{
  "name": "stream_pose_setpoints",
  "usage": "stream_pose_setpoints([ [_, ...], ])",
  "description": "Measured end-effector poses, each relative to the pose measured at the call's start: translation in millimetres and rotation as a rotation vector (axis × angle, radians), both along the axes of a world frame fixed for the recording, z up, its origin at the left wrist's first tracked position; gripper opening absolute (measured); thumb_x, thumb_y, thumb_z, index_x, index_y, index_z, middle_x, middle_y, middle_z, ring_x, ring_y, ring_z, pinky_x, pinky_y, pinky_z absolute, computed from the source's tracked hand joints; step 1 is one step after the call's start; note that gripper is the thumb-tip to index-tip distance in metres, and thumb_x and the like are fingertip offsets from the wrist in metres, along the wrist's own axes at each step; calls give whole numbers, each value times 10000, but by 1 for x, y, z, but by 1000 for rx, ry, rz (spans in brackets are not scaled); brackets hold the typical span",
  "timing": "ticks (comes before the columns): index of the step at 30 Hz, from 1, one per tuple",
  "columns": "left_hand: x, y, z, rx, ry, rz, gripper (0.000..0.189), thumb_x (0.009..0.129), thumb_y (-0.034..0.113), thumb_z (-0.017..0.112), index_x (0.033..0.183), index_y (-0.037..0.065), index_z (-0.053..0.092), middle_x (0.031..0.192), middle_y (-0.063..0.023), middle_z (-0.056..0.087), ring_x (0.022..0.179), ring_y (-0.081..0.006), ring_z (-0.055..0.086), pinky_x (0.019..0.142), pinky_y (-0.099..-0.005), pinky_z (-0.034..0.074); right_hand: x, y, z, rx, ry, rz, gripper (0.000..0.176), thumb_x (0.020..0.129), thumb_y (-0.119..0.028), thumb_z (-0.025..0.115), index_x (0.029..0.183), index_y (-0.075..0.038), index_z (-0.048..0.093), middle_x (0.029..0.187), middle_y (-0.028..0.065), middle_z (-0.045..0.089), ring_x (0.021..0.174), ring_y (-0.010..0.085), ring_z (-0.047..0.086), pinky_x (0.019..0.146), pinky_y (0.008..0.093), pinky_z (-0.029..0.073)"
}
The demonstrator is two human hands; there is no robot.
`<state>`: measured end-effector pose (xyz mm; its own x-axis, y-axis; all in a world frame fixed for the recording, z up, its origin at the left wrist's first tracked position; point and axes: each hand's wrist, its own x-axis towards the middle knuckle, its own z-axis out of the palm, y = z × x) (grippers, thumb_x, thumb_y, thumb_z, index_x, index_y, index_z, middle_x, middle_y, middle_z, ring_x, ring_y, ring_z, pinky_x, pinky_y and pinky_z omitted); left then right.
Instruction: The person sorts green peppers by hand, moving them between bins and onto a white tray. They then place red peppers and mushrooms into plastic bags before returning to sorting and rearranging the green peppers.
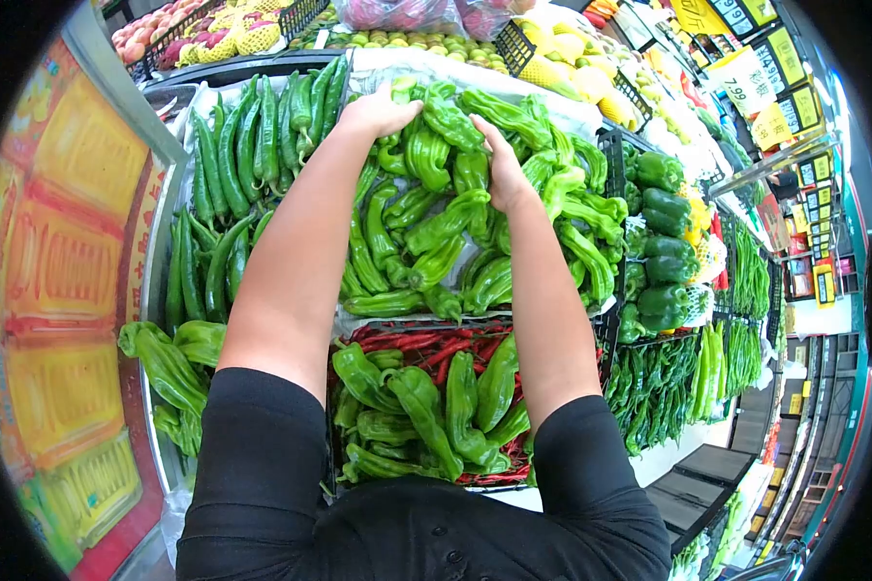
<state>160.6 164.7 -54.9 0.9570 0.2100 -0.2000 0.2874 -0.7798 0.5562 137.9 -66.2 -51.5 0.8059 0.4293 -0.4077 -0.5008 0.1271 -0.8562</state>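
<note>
- Your black sleeves [262,455] fill the bottom of the view, with both bare forearms stretched forward over the display.
- Just past your chest sits a crate [606,339] of red chillies [426,344], with a handful of green peppers lying on top of them.
- To the left of that crate, a few loose peppers [170,368] rest against the metal edge of the stand.
- Beyond the crate is the pile of wrinkled green peppers [436,228], heaped in the middle bin, and both of your hands are in it.
- Your right hand [506,172] presses into the right side of the pile's upper part. Its fingers are buried between the peppers, so I cannot tell whether it grips one.
- Your left hand [378,111] is further out, at the far top of the pile, knuckles up and fingers curled down over the peppers. The fingertips are hidden, so its hold cannot be told either.
- Left of the pile lie long green chillies [228,179]; right of it stand bell peppers [661,237], with slim dark chillies [659,387] below them.
- Farthest back are yellow fruit [567,58] and price signs [746,77].
</note>
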Motion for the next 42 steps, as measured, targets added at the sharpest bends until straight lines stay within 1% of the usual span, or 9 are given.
stream_pose_setpoints([
  [5, 7, 15, -19, -253, -140, -2, 978, 804, 668, 650, 1508, 35, 406, 1437, -226, 537, 1320, -316, 530, 1120, -395, 388, -13, 3, 13, -69, -168, -28, 791, 887, -536, 647, 1544, -178, 390, 1532, 105, 433, 1353, 272, 466, 1104, 426, 402],
  [10, -10, 15, 5, -692, -52, -91, 881, 835, 590, 705, 1472, 32, 463, 1407, -143, 568, 1255, -230, 554, 1086, -363, 400, -15, -2, 13, -8, -247, 43, 798, 880, -438, 651, 1568, -169, 348, 1572, 117, 380, 1407, 280, 410, 1146, 424, 348],
  [18, -47, 0, 37, -833, -117, -179, 829, 846, 569, 718, 1475, 85, 480, 1460, -115, 529, 1329, -234, 492, 1113, -409, 364, -42, -8, 22, 188, -287, 38, 847, 869, -260, 684, 1594, -167, 257, 1519, 146, 422, 1334, 280, 481, 1090, 405, 408],
  [26, -104, -36, 92, -586, -454, -89, 939, 794, 621, 746, 1488, 53, 466, 1399, -178, 582, 1285, -267, 555, 1103, -371, 398, -105, -19, 68, 263, -537, -15, 901, 843, -219, 672, 1612, -141, 208, 1569, 143, 344, 1374, 282, 434, 1129, 401, 369],
  [33, -193, -35, 208, -451, -775, -210, 924, 805, 645, 713, 1457, 27, 495, 1370, -219, 600, 1262, -306, 586, 1088, -374, 421, -178, -9, 163, 289, -867, -3, 913, 834, -269, 660, 1601, -86, 201, 1555, 171, 352, 1391, 287, 423, 1157, 401, 332],
  [36, -261, -22, 272, -268, -590, -139, 716, 934, 605, 565, 1500, 182, 454, 1342, -200, 619, 1202, -283, 632, 1048, -462, 493, -204, 21, 186, 392, -843, 35, 886, 853, -328, 635, 1595, -87, 215, 1553, 170, 376, 1405, 313, 430, 1171, 446, 341],
  [38, -310, -16, 311, -31, -403, -2, 744, 929, 642, 536, 1498, 172, 450, 1293, -206, 648, 1214, -320, 620, 1044, -457, 490, -232, 47, 194, 491, -741, 98, 859, 880, -335, 635, 1590, -95, 217, 1533, 169, 402, 1392, 314, 442, 1167, 452, 348],
  [40, -333, 4, 308, 151, -470, 70, 713, 944, 599, 539, 1452, 103, 475, 1297, -178, 643, 1189, -332, 625, 1021, -425, 504, -251, 77, 183, 630, -611, 148, 946, 861, -298, 705, 1604, -104, 153, 1479, 183, 431, 1304, 299, 501, 1099, 430, 413],
  [42, -339, 43, 286, 249, -529, -18, 971, 843, 697, 615, 1432, -63, 479, 1364, -270, 587, 1270, -334, 582, 1091, -385, 423, -281, 102, 169, 633, -501, 210, 1009, 858, -329, 720, 1612, -95, 92, 1504, 194, 396, 1323, 315, 478, 1106, 445, 406],
])
